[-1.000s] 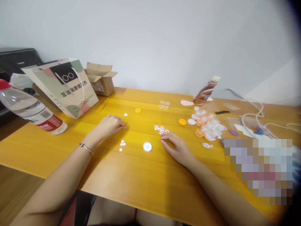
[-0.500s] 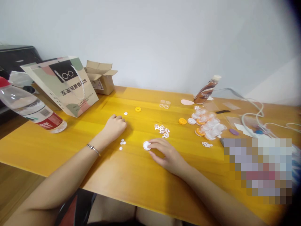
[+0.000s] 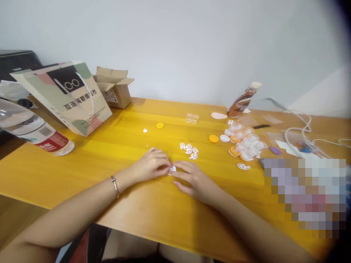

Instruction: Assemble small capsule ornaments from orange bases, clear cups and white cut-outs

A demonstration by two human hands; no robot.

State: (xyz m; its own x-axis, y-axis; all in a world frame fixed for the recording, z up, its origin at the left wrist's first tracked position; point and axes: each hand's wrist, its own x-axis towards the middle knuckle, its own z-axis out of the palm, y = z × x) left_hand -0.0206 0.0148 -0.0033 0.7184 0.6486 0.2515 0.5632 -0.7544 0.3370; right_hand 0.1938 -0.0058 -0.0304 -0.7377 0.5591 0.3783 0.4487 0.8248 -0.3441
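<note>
A small round white disc lies on the table between my hands, partly covered by fingers. My right hand steadies it, fingertips on its edge. My left hand meets its left side with thumb and fingertips pinched together; whatever is in the pinch is too small to make out. Just beyond my hands lies a loose cluster of white spoked cut-out pieces. A tiny ring rests above my left hand, and farther back are a small white piece and a yellow disc.
Right of centre are clear-and-orange round cases, an orange disc and a white wheel. A brown drink bottle leans behind them near cables. At left stand a water bottle, a paper bag and a cardboard box.
My left hand has moved right and toward me, up to the white disc, and now hides the spot where several small white dots lay. My right hand stays at the disc.
</note>
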